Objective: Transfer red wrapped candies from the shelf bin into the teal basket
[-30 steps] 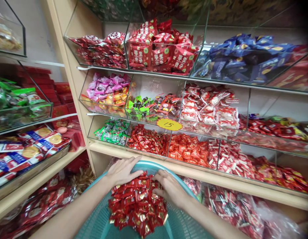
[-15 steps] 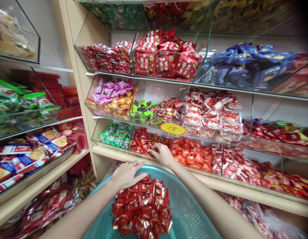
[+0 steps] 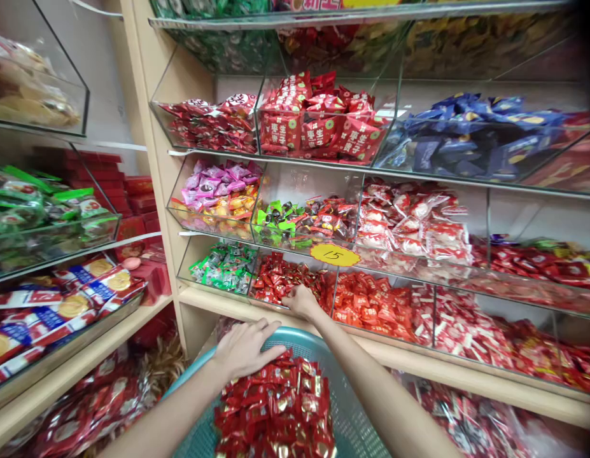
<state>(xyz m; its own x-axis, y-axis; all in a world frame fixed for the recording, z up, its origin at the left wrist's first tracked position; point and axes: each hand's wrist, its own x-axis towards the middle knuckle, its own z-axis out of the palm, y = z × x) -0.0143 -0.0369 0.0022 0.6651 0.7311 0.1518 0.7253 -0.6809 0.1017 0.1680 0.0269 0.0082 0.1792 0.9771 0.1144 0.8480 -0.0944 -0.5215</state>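
A teal plastic basket [image 3: 299, 337] stands below the shelf, heaped with red-and-gold wrapped candies [image 3: 275, 413]. My left hand [image 3: 247, 346] lies palm down at the basket's left rim, fingers stretched and thumb apart, its thumb beside the heap. At the front edge of a clear bin [image 3: 268, 298] on the lowest tier, my right hand [image 3: 302, 301] has its fingers curled together. Dark red wrapped candies [image 3: 280, 273] fill that bin, close behind the fingers. Whatever the right fingers hold, if anything, is hidden.
Green-wrapped candies [image 3: 223, 264] are in the bin to the left, orange-red candies [image 3: 371, 299] to the right. A yellow tag [image 3: 335, 254] marked 15 hangs above. Biscuit packs [image 3: 75, 305] fill a side shelf. A wooden shelf edge [image 3: 419, 362] runs behind the basket.
The view has tilted up slightly, so the shelves sit lower in the picture. My right hand has shifted a little left and down along the bin's front. My left hand stays at the basket's rim.
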